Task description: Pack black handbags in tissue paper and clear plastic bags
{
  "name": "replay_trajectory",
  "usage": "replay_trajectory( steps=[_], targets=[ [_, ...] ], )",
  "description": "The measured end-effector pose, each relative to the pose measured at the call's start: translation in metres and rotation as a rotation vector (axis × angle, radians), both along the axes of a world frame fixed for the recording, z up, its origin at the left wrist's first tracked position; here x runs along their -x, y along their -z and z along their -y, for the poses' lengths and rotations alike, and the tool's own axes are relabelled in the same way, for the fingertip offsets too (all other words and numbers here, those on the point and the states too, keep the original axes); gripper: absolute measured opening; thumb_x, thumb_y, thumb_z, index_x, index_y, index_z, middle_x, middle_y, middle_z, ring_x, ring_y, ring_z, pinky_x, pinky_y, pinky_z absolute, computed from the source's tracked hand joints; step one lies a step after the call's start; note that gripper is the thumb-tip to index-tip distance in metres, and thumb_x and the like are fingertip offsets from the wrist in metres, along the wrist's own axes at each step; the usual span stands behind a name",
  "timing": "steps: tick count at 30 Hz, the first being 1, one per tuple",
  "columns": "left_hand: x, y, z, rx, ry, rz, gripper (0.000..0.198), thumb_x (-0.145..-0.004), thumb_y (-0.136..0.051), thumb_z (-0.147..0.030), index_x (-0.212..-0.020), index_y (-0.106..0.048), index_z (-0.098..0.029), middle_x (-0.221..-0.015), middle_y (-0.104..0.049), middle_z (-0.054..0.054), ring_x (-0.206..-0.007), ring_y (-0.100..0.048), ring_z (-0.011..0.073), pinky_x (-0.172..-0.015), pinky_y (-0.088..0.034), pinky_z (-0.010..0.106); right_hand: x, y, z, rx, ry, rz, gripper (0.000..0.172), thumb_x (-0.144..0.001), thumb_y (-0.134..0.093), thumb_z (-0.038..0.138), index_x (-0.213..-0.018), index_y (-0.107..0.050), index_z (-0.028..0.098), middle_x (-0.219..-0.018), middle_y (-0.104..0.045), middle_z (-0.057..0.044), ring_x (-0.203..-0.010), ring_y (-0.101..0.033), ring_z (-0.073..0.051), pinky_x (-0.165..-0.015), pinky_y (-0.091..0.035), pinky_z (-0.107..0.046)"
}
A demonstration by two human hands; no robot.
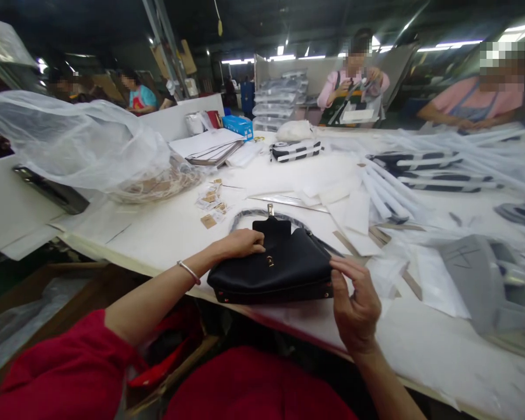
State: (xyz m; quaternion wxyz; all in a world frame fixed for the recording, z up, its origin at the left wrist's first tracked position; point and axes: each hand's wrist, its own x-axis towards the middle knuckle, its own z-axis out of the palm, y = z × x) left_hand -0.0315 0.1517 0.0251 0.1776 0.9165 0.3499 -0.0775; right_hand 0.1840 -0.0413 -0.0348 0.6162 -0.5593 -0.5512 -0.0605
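A black leather handbag (284, 265) with a gold clasp lies on its side at the near edge of the white table (166, 233). My left hand (240, 242) rests on the bag's top left, fingers curled onto its flap. At the bag's right end my right hand (354, 297) pinches the edge with thumb and fingers. The bag's dark strap (249, 214) curves on the table behind it. A silver bangle sits on my left wrist.
A large clear plastic bag (79, 140) bulges at the left. Small brown tags (212, 204) lie behind the handbag. White paper sheets and wrapped rolls (376, 192) spread to the right, with a grey moulded piece (485, 274). Co-workers stand at the far side.
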Motion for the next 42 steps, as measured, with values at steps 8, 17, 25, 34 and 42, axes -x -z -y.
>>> replay_trajectory(
  steps=[8,17,25,34,42],
  targets=[
    [-0.038,0.004,-0.043,0.013,0.113,0.035,0.017,-0.085,-0.061,-0.037,-0.084,-0.063,-0.020,-0.077,-0.063,0.000,-0.071,-0.056,0.0160,-0.061,-0.035,0.025,0.011,-0.044,-0.027,0.538,-0.142,0.684,0.028,-0.098,-0.056,0.038,-0.115,-0.069,0.020,-0.117,-0.072,-0.009,-0.112,-0.064,-0.028,-0.103,-0.041,-0.047],
    [-0.032,0.010,-0.043,-0.050,0.181,0.096,0.016,-0.082,-0.067,-0.029,-0.093,-0.066,-0.018,-0.103,-0.066,0.004,-0.093,-0.060,0.0194,-0.079,-0.042,0.026,0.019,-0.047,-0.035,0.891,-0.115,0.803,0.048,-0.101,-0.037,0.056,-0.110,-0.071,0.022,-0.113,-0.074,-0.010,-0.109,-0.067,-0.027,-0.089,-0.049,-0.038],
    [0.013,-0.020,0.051,-0.147,0.272,0.003,0.058,-0.092,-0.053,-0.059,-0.136,-0.053,-0.022,-0.140,-0.057,0.012,-0.126,-0.055,0.0279,-0.104,-0.040,0.042,0.018,-0.057,-0.034,0.935,-0.152,0.742,0.043,-0.101,-0.041,0.051,-0.116,-0.070,0.023,-0.118,-0.072,-0.009,-0.110,-0.066,-0.027,-0.090,-0.049,-0.036],
    [0.016,0.019,0.089,-0.447,0.151,0.093,0.071,-0.076,-0.078,-0.054,-0.129,-0.051,-0.016,-0.135,-0.059,0.015,-0.127,-0.053,0.0302,-0.111,-0.034,0.049,0.020,-0.079,-0.101,1.034,-0.532,0.606,0.023,-0.087,-0.062,0.025,-0.105,-0.076,0.025,-0.106,-0.076,-0.003,-0.100,-0.068,-0.021,-0.088,-0.048,-0.027],
    [0.019,0.021,0.087,-0.456,0.188,0.173,0.064,-0.074,-0.079,-0.054,-0.120,-0.052,-0.019,-0.120,-0.064,0.011,-0.115,-0.059,0.0282,-0.107,-0.036,0.047,0.017,-0.077,-0.136,1.096,-0.863,0.568,0.020,-0.075,-0.064,0.019,-0.089,-0.078,0.022,-0.082,-0.075,0.001,-0.078,-0.067,-0.018,-0.071,-0.047,-0.025]
  ],
)
